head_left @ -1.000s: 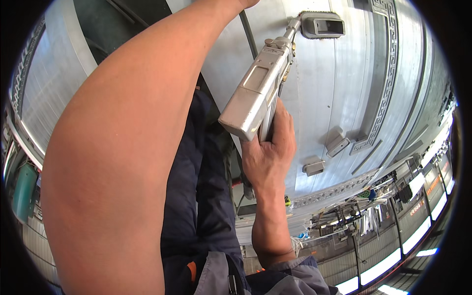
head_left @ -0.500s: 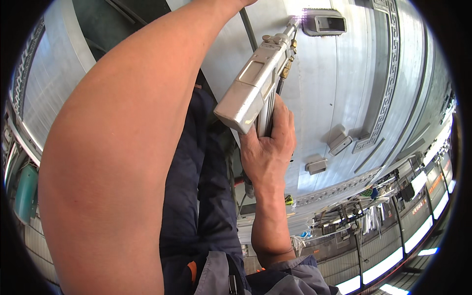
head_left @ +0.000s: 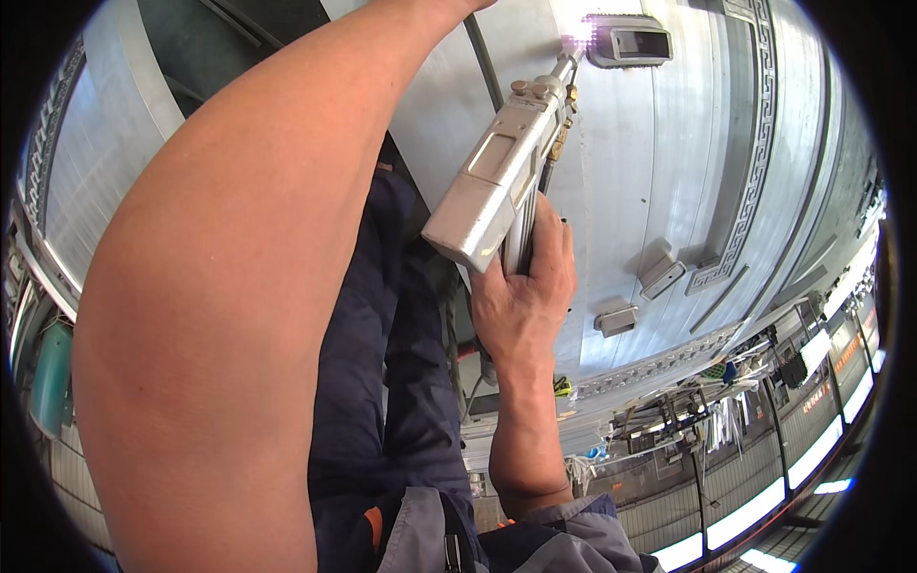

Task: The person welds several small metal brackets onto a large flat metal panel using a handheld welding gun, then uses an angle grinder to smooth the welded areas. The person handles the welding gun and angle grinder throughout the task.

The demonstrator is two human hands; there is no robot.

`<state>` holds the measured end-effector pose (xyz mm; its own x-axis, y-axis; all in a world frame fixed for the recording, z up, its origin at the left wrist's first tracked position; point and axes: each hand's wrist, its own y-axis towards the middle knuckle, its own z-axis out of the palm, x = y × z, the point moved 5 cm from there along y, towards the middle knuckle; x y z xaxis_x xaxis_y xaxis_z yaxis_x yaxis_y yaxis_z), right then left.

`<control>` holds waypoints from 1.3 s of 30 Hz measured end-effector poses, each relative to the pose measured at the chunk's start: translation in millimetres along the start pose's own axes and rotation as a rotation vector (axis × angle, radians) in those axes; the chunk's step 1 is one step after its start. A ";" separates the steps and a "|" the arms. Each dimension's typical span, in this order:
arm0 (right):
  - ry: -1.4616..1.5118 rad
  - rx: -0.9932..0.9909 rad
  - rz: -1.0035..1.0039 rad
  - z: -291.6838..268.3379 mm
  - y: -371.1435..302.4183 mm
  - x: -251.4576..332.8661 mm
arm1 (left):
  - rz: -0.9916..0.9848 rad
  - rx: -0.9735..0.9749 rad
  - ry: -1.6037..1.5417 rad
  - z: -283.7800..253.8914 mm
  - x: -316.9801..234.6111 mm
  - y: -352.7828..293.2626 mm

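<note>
White-violet spark (head_left: 580,32) just grew, so it's burning; right hand (head_left: 523,307) clenched round boxy silver metal torch (head_left: 489,186), left fingers can't tell.

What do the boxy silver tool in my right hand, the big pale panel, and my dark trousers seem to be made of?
Tool: likely metal, satin and scuffed, with bright glints on its edges; its side fittings look brass, being yellowish.
Panel: probably sheet metal, smooth grey with soft reflections; which metal is unclear.
Trousers: matte navy cloth, judging by the soft folds; fibre unclear.
</note>
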<state>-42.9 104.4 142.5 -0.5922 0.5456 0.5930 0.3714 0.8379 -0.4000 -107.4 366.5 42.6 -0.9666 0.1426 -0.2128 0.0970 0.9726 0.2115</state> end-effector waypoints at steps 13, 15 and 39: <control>0.020 0.032 0.079 -3.8 -7.9 -6.9 | 0.023 0.086 -0.105 -7.6 3.9 6.5; 0.017 0.045 0.094 -4.3 -8.6 -6.8 | 0.036 -0.089 -0.021 3.7 3.7 3.4; 0.180 0.039 0.052 -11.0 -22.3 -17.2 | 0.016 0.003 0.032 13.9 3.7 0.9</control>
<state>-33.1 76.5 148.9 -0.4341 0.5856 0.6846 0.3680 0.8089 -0.4586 -107.6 370.4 28.7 -0.9720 0.1525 -0.1786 0.1135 0.9708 0.2114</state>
